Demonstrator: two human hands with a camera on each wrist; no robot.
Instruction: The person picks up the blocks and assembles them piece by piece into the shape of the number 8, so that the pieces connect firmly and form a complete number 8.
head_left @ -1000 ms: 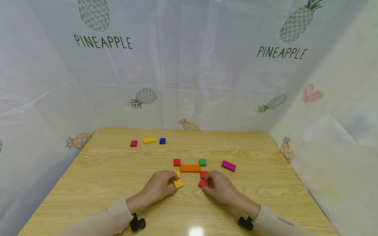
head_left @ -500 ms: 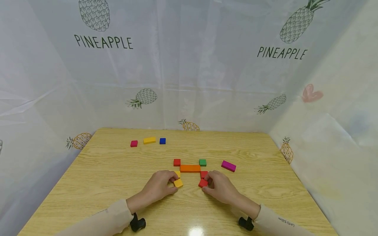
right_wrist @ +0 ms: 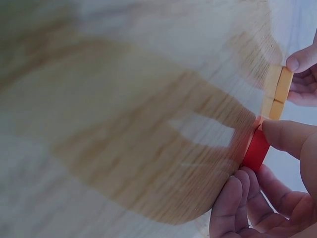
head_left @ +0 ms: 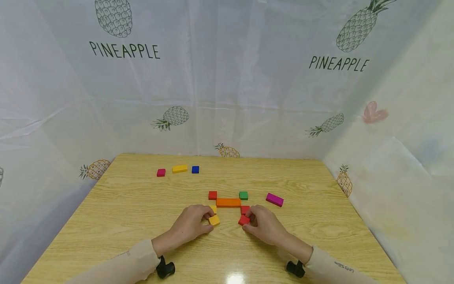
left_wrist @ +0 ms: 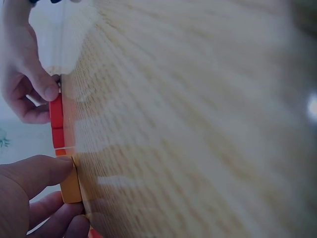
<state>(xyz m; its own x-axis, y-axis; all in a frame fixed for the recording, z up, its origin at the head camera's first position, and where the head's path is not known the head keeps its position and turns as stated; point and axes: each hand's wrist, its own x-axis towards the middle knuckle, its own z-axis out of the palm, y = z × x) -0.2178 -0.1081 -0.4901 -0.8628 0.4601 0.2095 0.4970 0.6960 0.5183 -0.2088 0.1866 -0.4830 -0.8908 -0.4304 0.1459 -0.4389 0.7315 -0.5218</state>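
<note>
My left hand (head_left: 191,223) pinches a yellow block (head_left: 214,220) between thumb and fingers, low at the tabletop; the left wrist view shows the same yellow block (left_wrist: 71,186) by the thumb tip. Just behind it sits a second yellow block (head_left: 213,209), partly covered by the fingers. Opposite, my right hand (head_left: 265,225) pinches a red block (head_left: 244,220), turned slightly, with another red block (head_left: 245,210) right behind it. Between and beyond the hands lies a long orange block (head_left: 228,202). A red block (head_left: 213,195) and a green block (head_left: 243,195) stand at its far corners.
A purple block (head_left: 274,199) lies to the right of the arrangement. Farther back on the left are a pinkish-red block (head_left: 161,172), a long yellow block (head_left: 179,169) and a blue block (head_left: 195,169) on the wooden table (head_left: 291,177). Pineapple-printed sheeting (head_left: 248,86) surrounds the table.
</note>
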